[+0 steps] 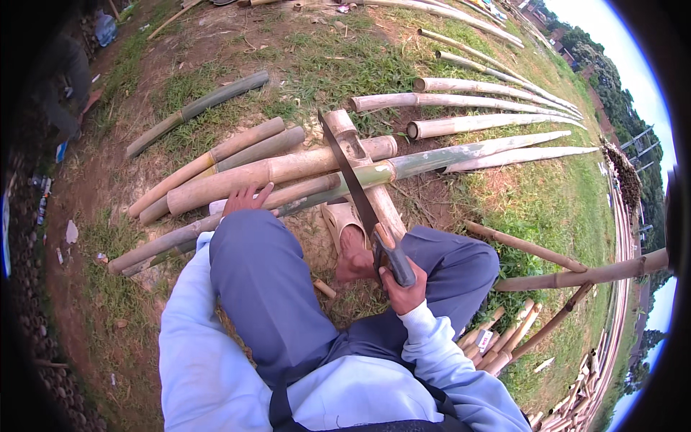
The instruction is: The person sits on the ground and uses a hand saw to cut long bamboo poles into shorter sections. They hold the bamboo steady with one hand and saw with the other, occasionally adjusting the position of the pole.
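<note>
My right hand [405, 289] is closed around the dark handle of a handsaw [350, 173]. The long blade points away from me and lies across a greenish bamboo pole [378, 173], close to a joint. Partly hidden behind my raised left knee, my left hand [246, 199] lies over the bamboo in front of it, fingers bent around a thinner pole [299, 193]. A thick bamboo support [386, 207] with a cut-out runs crosswise beneath the poles. My foot in a tan clog [335, 218] stands close to the saw, just below the pole.
Cut bamboo lengths [216, 155] lie to the left, another greenish length [198, 106] beyond them. Several long poles [489, 102] stretch off to the right. A bamboo frame [597, 275] stands at right above short cut pieces [504, 338]. Another person's leg [61, 83] shows at far left.
</note>
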Tool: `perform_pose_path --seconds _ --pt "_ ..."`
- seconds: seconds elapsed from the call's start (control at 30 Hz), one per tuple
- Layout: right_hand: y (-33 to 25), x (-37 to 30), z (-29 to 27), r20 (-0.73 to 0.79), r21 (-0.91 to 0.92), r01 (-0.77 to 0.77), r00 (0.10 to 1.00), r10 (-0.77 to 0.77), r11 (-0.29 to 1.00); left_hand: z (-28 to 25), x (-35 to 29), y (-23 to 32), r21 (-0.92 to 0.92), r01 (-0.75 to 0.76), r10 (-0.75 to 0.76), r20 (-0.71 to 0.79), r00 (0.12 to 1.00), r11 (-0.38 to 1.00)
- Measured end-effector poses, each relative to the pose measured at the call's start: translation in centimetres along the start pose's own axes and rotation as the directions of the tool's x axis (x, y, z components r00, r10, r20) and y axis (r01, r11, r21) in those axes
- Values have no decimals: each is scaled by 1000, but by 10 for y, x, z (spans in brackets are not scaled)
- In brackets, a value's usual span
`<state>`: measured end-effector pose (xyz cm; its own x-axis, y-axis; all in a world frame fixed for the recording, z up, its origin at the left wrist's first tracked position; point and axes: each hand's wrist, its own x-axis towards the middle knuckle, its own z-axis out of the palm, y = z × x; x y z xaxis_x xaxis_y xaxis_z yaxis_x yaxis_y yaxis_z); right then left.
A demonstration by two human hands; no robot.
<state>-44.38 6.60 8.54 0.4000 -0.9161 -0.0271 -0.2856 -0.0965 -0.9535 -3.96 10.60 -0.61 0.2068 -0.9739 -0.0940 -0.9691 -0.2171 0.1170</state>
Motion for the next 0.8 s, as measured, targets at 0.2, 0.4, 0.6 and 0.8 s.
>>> perform_pose_path --seconds 0.2,0.4,0.6,0.8 --pt "0 6 7 -10 -18 28 1000 -28 999 15 30 -9 -88 -117 115 -26 993 989" --pt "-9 7 -5 92 -54 2 996 3 999 -37 78 -10 2 -280 250 441 862 960" --pt "2 3 -5 134 42 5 991 -10 999 -53 126 20 105 -427 244 689 683 898" --pt "18 2 -17 214 37 33 976 -40 999 -25 125 56 202 -333 204 478 854 921"
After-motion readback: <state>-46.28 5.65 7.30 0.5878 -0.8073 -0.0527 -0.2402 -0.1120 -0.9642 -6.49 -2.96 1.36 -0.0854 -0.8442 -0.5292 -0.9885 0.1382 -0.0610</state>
